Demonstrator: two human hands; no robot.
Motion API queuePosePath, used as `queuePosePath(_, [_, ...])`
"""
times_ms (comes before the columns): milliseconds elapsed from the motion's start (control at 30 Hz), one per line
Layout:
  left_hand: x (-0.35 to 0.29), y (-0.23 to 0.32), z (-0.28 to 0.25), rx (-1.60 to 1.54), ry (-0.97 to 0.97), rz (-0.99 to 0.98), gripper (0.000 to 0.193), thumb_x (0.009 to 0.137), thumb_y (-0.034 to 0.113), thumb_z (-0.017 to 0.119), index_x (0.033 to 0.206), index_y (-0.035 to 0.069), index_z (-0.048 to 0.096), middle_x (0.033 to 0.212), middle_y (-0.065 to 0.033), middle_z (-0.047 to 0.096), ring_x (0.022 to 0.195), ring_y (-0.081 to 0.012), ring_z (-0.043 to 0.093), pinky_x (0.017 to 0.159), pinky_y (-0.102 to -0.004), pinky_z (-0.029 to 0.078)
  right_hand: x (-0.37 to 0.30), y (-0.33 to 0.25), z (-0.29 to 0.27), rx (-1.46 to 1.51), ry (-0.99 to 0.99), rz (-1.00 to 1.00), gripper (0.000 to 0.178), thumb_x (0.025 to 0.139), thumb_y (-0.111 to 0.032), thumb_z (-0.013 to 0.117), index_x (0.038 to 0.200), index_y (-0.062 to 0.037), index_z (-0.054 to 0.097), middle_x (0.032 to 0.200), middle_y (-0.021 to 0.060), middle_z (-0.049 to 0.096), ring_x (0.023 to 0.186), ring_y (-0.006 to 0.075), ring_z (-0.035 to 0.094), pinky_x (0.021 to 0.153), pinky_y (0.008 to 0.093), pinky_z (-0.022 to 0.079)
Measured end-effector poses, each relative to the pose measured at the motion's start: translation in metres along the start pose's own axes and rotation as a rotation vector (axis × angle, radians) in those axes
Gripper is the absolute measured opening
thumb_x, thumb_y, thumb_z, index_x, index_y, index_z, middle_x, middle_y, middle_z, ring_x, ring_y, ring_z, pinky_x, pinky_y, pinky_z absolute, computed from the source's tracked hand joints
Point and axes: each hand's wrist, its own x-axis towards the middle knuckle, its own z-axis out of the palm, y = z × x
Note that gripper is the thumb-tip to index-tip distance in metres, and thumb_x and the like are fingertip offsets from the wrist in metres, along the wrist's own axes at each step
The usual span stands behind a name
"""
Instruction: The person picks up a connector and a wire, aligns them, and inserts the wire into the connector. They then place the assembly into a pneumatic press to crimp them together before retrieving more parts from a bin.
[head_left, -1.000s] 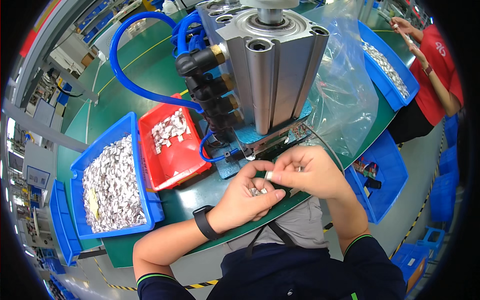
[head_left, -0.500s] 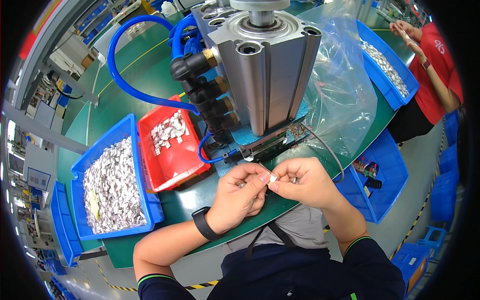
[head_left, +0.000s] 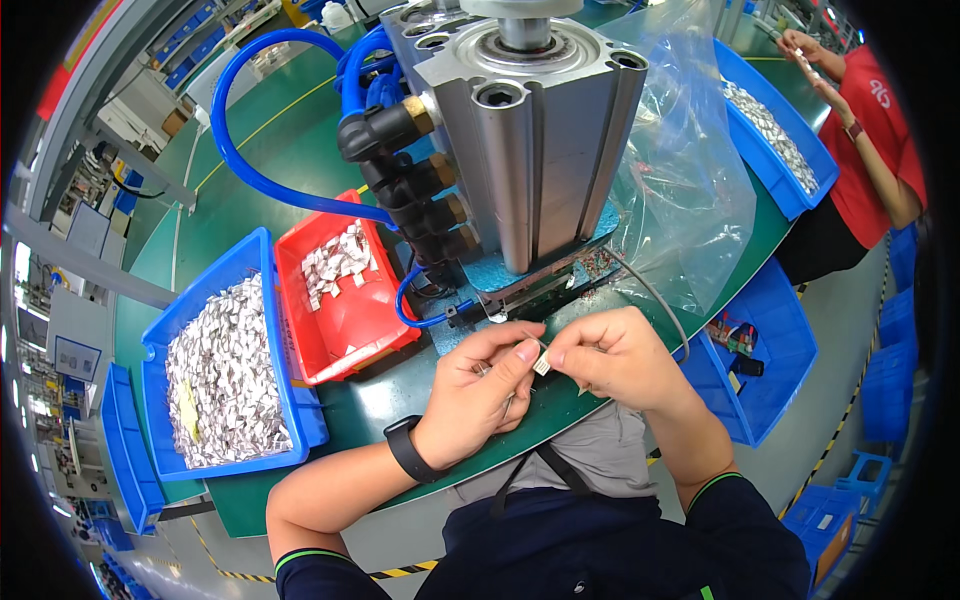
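In front of the press, my left hand and my right hand meet fingertip to fingertip. Between them is a small white part with dark marks on its face and what looks like a thin wire at its upper end. My left thumb and index finger pinch it from one side. The right thumb and index finger close at its other edge. Something pale shows beneath the curled fingers of each hand, too small to name. A metal press cylinder stands upright just beyond my fingers, on a blue base.
A blue bin heaped with small white parts stands left, beside a red bin holding fewer. Blue air hoses loop left of the press. A clear plastic bag lies right. A co-worker in red stands far right near another blue bin.
My right hand has shifted slightly up and its fingers have changed their hold. The white part has turned, showing its marked face. My left hand has barely moved.
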Motion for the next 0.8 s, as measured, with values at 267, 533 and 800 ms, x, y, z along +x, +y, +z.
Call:
queuePosePath(267, [0.002,-0.001,-0.002,-0.053,0.003,-0.035,0.017,0.096,0.016,0.054,0.107,0.004,0.051,0.067,-0.0028,0.05,0.043,-0.0065,0.035,0.038,-0.0222,0.024,0.009,0.001,0.003,0.052,0.259,-0.022,0.018,0.086,-0.015,0.063,0.076,-0.0003,0.063,0.057,-0.0015,0.052,0.051,0.0031,0.045,0.045,0.0208,0.034])
queuePosePath(533, [0.002,0.0,-0.001,-0.056,0.008,-0.042,0.015,0.096,0.017,0.054,0.104,0.005,0.051,0.066,-0.0025,0.05,0.043,-0.006,0.035,0.038,-0.0221,0.023,0.015,-0.001,0.009,0.033,0.292,-0.059,0.02,0.087,-0.017,0.063,0.074,-0.0011,0.063,0.056,-0.0013,0.052,0.05,0.0038,0.045,0.045,0.0214,0.033])
queuePosePath(800, [0.002,0.0,0.0,-0.05,0.01,-0.049,0.015,0.095,0.017,0.055,0.102,0.005,0.051,0.065,-0.0021,0.05,0.043,-0.0061,0.035,0.038,-0.0219,0.023,0.016,0.0,0.01,0.044,0.294,-0.046,0.021,0.087,-0.017,0.062,0.074,-0.0015,0.063,0.055,-0.0016,0.051,0.048,0.0035,0.044,0.043,0.0208,0.032])
